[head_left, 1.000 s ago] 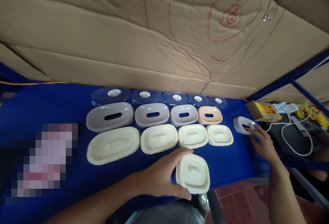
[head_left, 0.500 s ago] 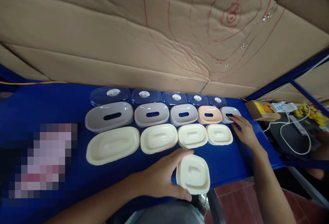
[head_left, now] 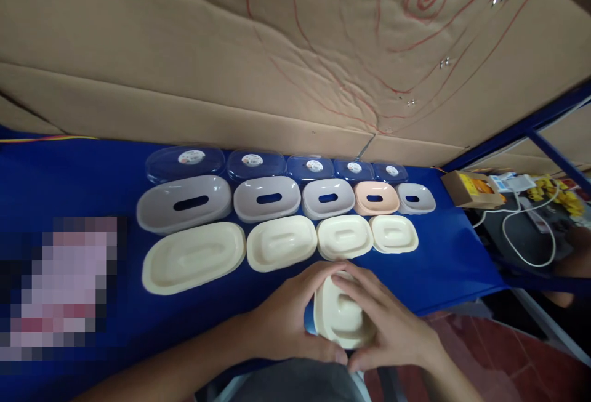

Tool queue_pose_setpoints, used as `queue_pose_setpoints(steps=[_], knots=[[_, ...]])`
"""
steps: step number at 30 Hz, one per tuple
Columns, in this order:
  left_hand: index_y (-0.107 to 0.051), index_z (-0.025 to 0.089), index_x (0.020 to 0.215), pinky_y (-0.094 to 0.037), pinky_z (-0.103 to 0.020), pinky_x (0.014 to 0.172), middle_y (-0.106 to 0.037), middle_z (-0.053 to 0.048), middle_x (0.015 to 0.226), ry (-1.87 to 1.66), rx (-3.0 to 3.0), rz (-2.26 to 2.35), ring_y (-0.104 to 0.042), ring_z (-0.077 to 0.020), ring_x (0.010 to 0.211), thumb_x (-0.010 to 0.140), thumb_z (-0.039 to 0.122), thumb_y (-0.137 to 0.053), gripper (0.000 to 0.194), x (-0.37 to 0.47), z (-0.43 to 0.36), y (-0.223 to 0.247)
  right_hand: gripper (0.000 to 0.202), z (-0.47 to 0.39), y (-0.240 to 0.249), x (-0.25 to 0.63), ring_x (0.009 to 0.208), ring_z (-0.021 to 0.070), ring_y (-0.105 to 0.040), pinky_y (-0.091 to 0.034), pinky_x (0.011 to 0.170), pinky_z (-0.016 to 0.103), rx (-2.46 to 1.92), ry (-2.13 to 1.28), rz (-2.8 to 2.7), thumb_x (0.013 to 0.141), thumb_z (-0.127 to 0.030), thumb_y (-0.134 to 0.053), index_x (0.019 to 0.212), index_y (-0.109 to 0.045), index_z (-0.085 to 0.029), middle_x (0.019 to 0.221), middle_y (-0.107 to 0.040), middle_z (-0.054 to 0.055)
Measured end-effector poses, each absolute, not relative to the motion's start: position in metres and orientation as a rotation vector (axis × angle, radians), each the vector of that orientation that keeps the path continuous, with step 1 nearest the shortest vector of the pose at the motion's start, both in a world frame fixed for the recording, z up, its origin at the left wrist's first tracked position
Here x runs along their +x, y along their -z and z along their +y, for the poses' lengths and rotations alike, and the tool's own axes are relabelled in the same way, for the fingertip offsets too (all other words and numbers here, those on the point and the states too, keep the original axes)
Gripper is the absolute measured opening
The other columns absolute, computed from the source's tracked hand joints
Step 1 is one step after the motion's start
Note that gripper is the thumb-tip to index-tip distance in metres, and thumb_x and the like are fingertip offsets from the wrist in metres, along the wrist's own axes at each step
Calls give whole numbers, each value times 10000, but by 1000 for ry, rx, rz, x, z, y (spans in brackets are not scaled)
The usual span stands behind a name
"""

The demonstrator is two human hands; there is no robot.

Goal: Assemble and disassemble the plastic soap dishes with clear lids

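A small cream dish (head_left: pixel 341 313) is near the table's front edge, with my left hand (head_left: pixel 295 309) curved round its left side and my right hand (head_left: pixel 392 319) over its right side. Both hands grip it, and their fingertips meet at its far and near ends. Beyond it lies a row of cream dishes (head_left: pixel 281 242). Behind them stand grey slotted trays (head_left: pixel 266 199) and one peach slotted tray (head_left: pixel 376 197). Clear lids with round labels (head_left: pixel 256 165) form the back row.
A cardboard wall (head_left: pixel 184 69) with red drawings rises behind the blue table (head_left: pixel 443 266). At the right are an open carton (head_left: pixel 473 189), a white cable (head_left: pixel 508 239) and yellow items. A blurred pink object (head_left: pixel 69 279) lies left.
My right hand has left the small grey tray at the row's right end and come to the cream dish beside my left hand. The view has shifted slightly.
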State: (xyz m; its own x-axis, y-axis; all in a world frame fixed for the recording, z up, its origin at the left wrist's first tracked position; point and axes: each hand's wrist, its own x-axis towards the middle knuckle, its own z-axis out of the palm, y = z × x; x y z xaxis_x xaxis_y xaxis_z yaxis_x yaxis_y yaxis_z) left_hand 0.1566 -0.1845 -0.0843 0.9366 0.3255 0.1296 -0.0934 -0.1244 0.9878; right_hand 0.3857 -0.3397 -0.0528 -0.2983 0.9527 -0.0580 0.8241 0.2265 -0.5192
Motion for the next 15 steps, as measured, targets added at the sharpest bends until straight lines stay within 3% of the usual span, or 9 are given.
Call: queue_pose_setpoints(steps=[4,8,11,13,15], knots=[[-398,276,1661,-397,-515,1291,-489,-154,1687,-354,1712,201,-503,-400,1529,756,616,-952,1115,158,-182,86,1109,-339,62,374,1612,394,-379,-425,1264,555,-1731,-625,-2155,920,-700,-760,1763,-146,-322,1768,-338,173],[-354,273,1673,-422,-521,1267,-472,-165,1685,-303,1762,199,-508,-402,1513,810,591,-925,1082,157,-185,89,1108,-354,65,388,1567,398,-437,-477,1220,547,-1797,-668,-2086,870,-698,-817,1740,-239,-328,1703,-429,174],[-331,310,1665,-535,-460,1143,-537,-135,1605,-288,1767,232,-665,-297,1282,947,475,-824,887,155,-188,89,994,-374,65,402,1576,394,-421,-476,1215,557,-1962,-676,-2021,915,-638,-799,1722,-299,-346,1716,-419,156],[-342,340,1645,-571,-417,1070,-574,-102,1546,-290,1765,250,-696,-225,1127,1012,390,-745,751,154,-190,86,836,-389,64,413,1615,386,-362,-421,1252,592,-2083,-639,-1991,997,-544,-730,1712,-329,-379,1755,-378,119],[-366,357,1619,-572,-405,1056,-585,-79,1523,-284,1777,255,-690,-202,1092,1041,342,-695,664,154,-189,83,699,-404,62,424,1661,383,-272,-347,1286,643,-2191,-587,-1973,1055,-462,-649,1694,-367,-420,1797,-317,70]])
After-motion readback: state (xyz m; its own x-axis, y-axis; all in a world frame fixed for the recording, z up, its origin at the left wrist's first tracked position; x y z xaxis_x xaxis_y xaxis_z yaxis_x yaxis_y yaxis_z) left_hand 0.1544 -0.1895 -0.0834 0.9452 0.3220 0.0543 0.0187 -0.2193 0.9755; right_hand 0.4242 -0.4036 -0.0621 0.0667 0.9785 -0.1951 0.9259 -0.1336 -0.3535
